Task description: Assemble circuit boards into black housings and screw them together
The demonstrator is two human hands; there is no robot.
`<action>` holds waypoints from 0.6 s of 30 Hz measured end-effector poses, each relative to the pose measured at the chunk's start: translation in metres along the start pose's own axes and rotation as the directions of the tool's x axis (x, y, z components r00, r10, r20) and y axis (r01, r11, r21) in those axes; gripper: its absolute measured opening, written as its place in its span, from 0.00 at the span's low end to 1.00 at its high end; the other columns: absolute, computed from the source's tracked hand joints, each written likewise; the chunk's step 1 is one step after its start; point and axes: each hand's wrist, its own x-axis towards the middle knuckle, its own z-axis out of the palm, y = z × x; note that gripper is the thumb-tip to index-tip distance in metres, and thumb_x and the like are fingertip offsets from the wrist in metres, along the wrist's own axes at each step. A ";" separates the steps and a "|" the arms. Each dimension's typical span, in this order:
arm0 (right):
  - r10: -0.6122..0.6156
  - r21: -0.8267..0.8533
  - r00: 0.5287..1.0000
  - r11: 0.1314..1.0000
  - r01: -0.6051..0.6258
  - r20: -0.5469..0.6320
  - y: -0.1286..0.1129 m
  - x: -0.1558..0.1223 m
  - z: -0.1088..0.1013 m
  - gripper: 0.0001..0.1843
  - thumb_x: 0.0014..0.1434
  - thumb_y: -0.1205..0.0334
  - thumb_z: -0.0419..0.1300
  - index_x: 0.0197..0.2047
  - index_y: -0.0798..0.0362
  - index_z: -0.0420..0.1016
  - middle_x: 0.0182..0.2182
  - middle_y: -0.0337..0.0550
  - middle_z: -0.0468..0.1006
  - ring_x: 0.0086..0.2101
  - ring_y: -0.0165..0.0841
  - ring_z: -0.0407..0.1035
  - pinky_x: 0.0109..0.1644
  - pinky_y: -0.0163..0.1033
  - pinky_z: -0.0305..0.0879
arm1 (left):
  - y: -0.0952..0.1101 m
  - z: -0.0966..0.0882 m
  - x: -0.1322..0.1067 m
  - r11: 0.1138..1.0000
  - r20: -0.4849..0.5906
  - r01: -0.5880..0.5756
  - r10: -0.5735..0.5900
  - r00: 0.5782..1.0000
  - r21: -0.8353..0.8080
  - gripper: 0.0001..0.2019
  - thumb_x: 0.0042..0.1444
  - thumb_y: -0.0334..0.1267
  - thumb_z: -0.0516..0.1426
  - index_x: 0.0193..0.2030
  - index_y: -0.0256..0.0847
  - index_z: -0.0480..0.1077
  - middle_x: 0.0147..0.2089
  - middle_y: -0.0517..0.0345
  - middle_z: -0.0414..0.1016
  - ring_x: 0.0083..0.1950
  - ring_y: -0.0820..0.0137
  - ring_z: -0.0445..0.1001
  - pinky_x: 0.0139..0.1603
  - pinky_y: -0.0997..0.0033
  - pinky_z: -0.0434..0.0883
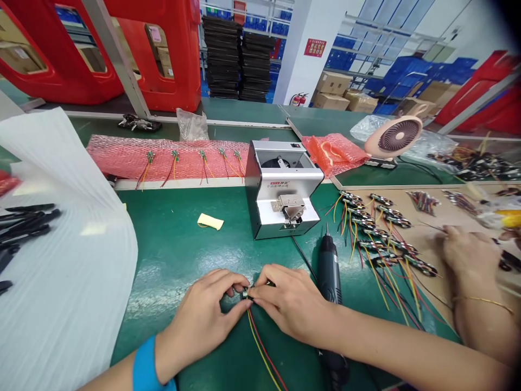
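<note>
A small circuit board (245, 293) with wires is pinched between my two hands just above the green bench. My left hand (205, 309) has thumb and forefinger on its left side. The fingertips of my right hand (291, 301) press on its right side and hide part of it. Red and yellow wires (260, 347) trail from it toward the front edge. An electric screwdriver (329, 266) lies under my right forearm, bit pointing away. Behind my hands stands a grey screw feeder (285, 190). A yellow paper slip (210, 221) lies left of the feeder.
Several wired boards (378, 228) lie on brown board to the right, near a co-worker's hand (472, 255). Smaller boards (202, 156) rest on pink bubble wrap (109, 155). White foam sheets (65, 260) and black parts (28, 222) are at left. A pink fan (394, 136) stands behind.
</note>
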 end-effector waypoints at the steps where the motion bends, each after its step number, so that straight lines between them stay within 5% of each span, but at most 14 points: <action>1: -0.002 0.003 1.000 1.000 0.002 -0.003 0.000 0.000 0.000 0.10 0.63 0.65 0.52 0.42 0.47 0.74 0.33 0.38 0.72 0.33 0.28 0.67 0.31 0.35 0.54 | 0.000 0.000 0.000 1.000 -0.010 -0.020 0.020 1.000 -0.004 0.05 0.56 0.36 0.58 0.40 0.44 0.70 0.36 0.59 0.72 0.38 0.67 0.71 0.38 0.69 0.68; 11: 0.096 0.096 0.994 0.990 -0.101 0.055 0.000 -0.004 -0.002 0.11 0.63 0.64 0.53 0.49 0.50 0.64 0.41 0.40 0.76 0.41 0.32 0.70 0.40 0.35 0.60 | -0.004 0.000 0.001 0.992 -0.078 -0.126 0.127 0.989 0.023 0.05 0.58 0.35 0.57 0.40 0.48 0.74 0.39 0.63 0.77 0.40 0.70 0.74 0.41 0.71 0.69; 18: 0.036 0.023 0.999 0.999 -0.035 -0.021 0.005 -0.003 0.000 0.10 0.62 0.58 0.55 0.45 0.52 0.67 0.36 0.41 0.78 0.35 0.32 0.71 0.41 0.37 0.60 | -0.001 0.000 0.002 0.998 -0.068 -0.064 0.065 0.996 0.018 0.04 0.57 0.35 0.57 0.33 0.45 0.74 0.38 0.62 0.76 0.39 0.70 0.74 0.39 0.73 0.69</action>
